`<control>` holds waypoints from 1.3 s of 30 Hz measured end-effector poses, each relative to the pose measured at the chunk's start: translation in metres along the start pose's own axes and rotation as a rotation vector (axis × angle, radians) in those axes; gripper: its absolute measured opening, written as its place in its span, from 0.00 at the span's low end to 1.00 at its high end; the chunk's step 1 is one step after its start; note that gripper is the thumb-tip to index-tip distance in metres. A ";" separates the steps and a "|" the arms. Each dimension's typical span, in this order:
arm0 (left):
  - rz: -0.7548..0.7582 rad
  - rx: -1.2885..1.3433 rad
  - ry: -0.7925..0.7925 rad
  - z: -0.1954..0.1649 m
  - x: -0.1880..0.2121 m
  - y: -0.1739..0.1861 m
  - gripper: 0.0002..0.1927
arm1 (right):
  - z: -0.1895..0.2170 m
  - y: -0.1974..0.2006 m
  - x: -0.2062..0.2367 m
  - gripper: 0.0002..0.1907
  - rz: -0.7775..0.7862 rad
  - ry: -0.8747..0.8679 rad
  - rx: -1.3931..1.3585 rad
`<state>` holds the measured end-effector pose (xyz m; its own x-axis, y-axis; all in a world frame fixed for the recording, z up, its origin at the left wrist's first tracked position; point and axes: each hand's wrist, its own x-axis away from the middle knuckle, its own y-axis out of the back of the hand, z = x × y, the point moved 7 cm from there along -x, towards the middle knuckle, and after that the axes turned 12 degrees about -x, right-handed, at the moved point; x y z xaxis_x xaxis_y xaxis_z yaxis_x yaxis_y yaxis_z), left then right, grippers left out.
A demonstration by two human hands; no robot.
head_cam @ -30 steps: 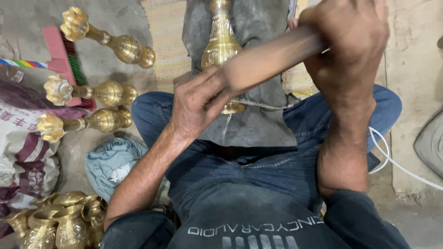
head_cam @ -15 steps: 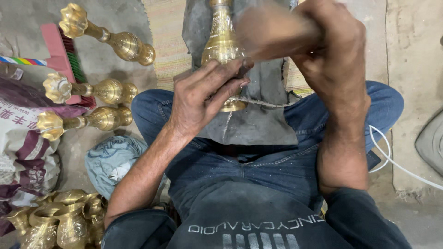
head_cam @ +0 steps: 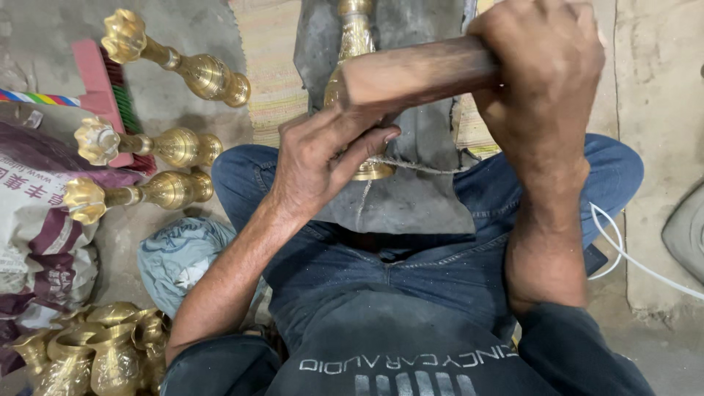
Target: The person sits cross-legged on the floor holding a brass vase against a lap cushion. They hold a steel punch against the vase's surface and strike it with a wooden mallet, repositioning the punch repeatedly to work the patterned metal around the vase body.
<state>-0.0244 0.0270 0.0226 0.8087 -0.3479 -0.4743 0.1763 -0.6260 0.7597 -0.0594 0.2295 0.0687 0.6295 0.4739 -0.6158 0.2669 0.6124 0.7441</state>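
Head view: bare concrete floor [head_cam: 660, 88], striped woven mat [head_cam: 275, 66], grey cloth [head_cam: 411, 198] spread over crossed legs in jeans. Since half a second ago, wooden handle [head_cam: 418, 73] swung back leftward and lower, above the left knuckles. Right hand [head_cam: 546, 81] clenched around that handle. Left hand [head_cam: 323, 158] half curled, fingers pressing the brass stem [head_cam: 356, 51] lying on the cloth's middle, directly beneath the handle.

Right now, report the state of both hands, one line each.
Left hand: fingers curled against the ornate brass vase-shaped piece, steadying it; grip unclear.
Right hand: closed around the brown wooden cylindrical handle.
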 end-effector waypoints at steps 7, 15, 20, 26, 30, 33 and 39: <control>0.011 -0.005 -0.028 -0.003 -0.002 0.003 0.16 | -0.009 -0.002 0.008 0.17 -0.041 -0.050 -0.118; 0.012 0.034 0.004 -0.004 -0.003 0.004 0.19 | -0.006 0.004 -0.005 0.12 -0.101 -0.220 -0.326; 0.009 0.017 -0.036 -0.005 -0.002 0.006 0.17 | 0.022 0.014 -0.017 0.17 -0.027 0.012 0.110; 0.034 0.055 -0.006 0.000 0.000 0.000 0.19 | 0.021 0.011 -0.013 0.17 -0.053 0.042 0.084; 0.051 0.022 0.015 0.001 0.000 0.000 0.20 | 0.008 0.003 -0.005 0.15 0.037 -0.021 -0.002; 0.024 0.017 -0.030 -0.003 -0.003 0.005 0.19 | 0.001 0.002 0.000 0.14 0.006 -0.063 -0.093; 0.021 0.071 -0.004 -0.004 -0.005 0.008 0.20 | 0.004 0.006 0.002 0.13 -0.118 -0.061 -0.106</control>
<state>-0.0248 0.0262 0.0328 0.8098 -0.3639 -0.4602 0.1188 -0.6664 0.7361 -0.0533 0.2315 0.0727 0.6421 0.3577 -0.6780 0.2649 0.7264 0.6341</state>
